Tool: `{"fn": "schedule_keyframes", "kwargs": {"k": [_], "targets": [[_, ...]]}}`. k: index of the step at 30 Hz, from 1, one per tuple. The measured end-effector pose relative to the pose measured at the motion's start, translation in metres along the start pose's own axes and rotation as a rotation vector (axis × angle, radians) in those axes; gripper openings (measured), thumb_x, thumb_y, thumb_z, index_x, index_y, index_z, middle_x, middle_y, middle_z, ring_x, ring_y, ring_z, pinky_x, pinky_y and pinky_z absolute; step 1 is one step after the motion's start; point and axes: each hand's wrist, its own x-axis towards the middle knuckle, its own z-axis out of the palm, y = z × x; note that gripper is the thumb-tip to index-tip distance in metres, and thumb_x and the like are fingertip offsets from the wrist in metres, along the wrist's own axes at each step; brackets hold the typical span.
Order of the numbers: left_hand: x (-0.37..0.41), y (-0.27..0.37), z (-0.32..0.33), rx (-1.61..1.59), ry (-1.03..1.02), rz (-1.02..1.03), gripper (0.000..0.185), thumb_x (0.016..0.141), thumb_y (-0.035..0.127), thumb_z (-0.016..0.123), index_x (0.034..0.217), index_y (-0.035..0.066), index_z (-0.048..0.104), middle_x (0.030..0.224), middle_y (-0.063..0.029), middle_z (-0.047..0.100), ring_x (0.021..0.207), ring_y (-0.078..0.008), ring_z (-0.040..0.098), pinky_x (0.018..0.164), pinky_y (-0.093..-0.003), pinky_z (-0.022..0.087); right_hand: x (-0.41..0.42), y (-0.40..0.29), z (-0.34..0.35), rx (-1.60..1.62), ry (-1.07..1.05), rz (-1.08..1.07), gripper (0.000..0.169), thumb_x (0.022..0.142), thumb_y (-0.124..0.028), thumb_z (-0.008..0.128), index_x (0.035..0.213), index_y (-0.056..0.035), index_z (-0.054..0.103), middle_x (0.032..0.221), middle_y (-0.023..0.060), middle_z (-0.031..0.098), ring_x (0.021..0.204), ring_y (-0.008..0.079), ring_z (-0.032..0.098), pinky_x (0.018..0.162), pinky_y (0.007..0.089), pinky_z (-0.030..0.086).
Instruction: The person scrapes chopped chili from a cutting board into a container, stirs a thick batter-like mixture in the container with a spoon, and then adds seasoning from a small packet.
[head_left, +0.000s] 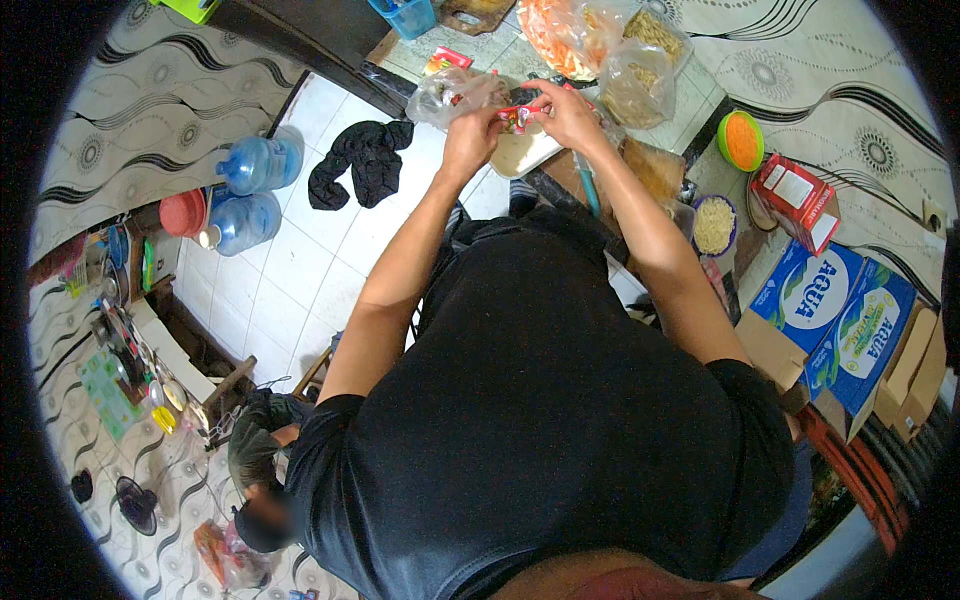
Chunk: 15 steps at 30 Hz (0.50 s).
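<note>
A small red packet (517, 118) is held between my two hands, above a pale tray (525, 152) at the edge of the tiled counter. My left hand (476, 135) grips the packet's left end, and the fingers of my right hand (566, 112) pinch its right end. Beside my left hand lies a clear plastic bag (446, 97) with dark contents. Another red packet (448, 60) rests on the counter behind it. Plastic bags of shredded orange and white food (559, 37) and of pale brown strips (637, 82) stand beyond my right hand. A teal-handled tool (587, 187) lies below my right wrist.
To the right are a green bowl of orange shreds (742, 141), a purple-rimmed bowl of white shreds (714, 225), a red box (795, 202) and blue cartons (814, 300). Water jugs (255, 165) and a black cloth (367, 161) are on the left. Another person (259, 442) is at lower left.
</note>
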Motion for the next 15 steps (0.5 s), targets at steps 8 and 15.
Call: {"fn": "schedule_keyframes", "kwargs": {"k": [8,15], "targets": [[0.007,0.005,-0.003,0.061,-0.029,-0.002,0.015,0.082,0.01,0.065,0.092,0.002,0.069,0.083,-0.0237,0.067,0.077,-0.041,0.066,0.069,-0.0499,0.051,-0.003,0.0,-0.002,0.002,0.004,0.012,0.049,0.08,0.0,0.067,0.127,-0.0128,0.058,0.089,0.0069,0.073,0.08,0.0217,0.067,0.077,0.0368,0.051],[0.009,-0.032,0.013,-0.213,-0.102,-0.198,0.027,0.087,0.015,0.071,0.109,0.001,0.068,0.077,-0.0147,0.071,0.069,-0.0225,0.069,0.065,-0.0376,0.053,0.01,0.007,0.003,0.118,-0.002,0.036,0.052,0.081,-0.002,0.068,0.13,-0.0104,0.056,0.084,0.0092,0.072,0.075,0.0186,0.067,0.07,0.0325,0.053]]}}
